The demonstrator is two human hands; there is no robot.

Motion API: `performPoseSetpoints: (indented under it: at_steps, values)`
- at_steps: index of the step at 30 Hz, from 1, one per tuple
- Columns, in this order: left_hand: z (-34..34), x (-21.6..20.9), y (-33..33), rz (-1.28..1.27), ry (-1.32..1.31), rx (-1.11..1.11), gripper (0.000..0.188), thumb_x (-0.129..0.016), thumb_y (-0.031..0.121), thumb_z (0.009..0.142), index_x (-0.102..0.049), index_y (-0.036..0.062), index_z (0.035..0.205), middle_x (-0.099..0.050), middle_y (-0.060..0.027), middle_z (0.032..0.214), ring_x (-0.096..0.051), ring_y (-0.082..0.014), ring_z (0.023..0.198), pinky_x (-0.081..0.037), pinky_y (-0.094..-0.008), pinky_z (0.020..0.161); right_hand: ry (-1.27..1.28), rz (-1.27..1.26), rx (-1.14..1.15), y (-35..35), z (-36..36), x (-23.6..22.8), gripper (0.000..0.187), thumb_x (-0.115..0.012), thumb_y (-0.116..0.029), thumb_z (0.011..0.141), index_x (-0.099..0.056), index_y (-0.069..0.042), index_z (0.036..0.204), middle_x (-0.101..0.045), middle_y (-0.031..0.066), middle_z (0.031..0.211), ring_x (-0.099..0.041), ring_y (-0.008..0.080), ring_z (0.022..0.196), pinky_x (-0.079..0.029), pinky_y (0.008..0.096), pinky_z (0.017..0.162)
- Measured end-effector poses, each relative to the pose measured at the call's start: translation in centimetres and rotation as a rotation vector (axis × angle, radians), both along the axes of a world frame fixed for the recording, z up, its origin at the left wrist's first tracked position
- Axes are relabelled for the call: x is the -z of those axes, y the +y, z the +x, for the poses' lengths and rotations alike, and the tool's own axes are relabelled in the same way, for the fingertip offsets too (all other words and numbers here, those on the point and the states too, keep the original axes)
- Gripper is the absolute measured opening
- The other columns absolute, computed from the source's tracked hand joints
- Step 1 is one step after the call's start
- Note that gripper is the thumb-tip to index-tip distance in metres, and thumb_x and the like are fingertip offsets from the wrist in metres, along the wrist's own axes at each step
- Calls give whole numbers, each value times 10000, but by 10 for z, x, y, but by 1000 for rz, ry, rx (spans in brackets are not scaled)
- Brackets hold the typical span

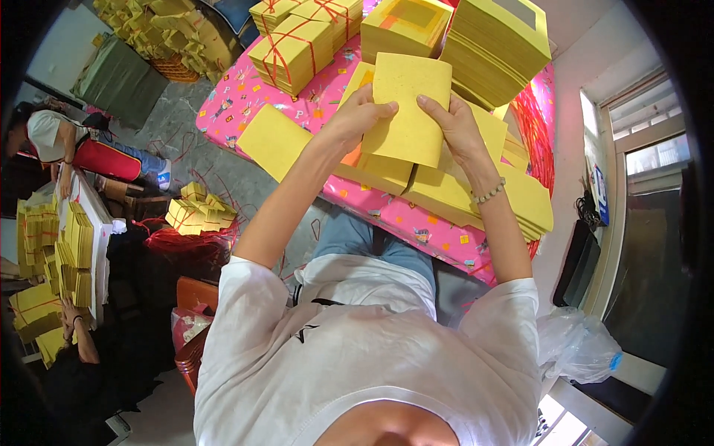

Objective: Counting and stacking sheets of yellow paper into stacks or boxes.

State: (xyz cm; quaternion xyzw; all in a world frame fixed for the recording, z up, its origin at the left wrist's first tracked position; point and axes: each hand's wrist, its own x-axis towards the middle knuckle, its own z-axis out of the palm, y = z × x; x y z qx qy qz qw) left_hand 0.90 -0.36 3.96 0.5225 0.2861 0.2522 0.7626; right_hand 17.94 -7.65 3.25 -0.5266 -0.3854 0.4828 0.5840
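Between both hands I hold a piece of yellow paper (409, 104) above the table. It bows slightly, and whether it is one sheet or several I cannot tell. My left hand (358, 119) grips its left edge, thumb on top. On its right edge my right hand (452, 130) does the same, with a beaded bracelet on the wrist. Beneath lie stacks of yellow paper (446, 195), some with orange patches, partly hidden by the held paper. Left of them, a flat yellow sheet (271, 141) rests on the pink tablecloth (236, 95).
Red-tied paper bundles (294, 52) and tall paper stacks (494, 44) stand at the table's far side. Red strands (537, 141) hang at its right edge. Two other people work at a white table (97, 245) on the left. A tied bundle (199, 212) sits nearby; a plastic bag (576, 346) lies right.
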Motion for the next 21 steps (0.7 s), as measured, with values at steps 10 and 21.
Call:
performPoseSetpoints:
  at_steps: [10,21]
  values:
    - [-3,5,-15,151,-54,-80,420,-522,22,881,-396,-15,1279,-562,-131,1194,-547,-193,1095,-426,-318,936,94,-11,6,-10,-6,-9,357,-610,-297,900,-583,-17,1120,-653,45,997,-610,80,858,-496,231,759]
    - [-16,12,-36,224,-96,-138,465,-513,0,874,-346,-6,1308,-535,-118,1219,-517,-188,1125,-402,-305,950,-75,48,91,-12,3,-7,286,-617,-296,893,-654,-46,1029,-672,17,904,-622,67,784,-517,239,678]
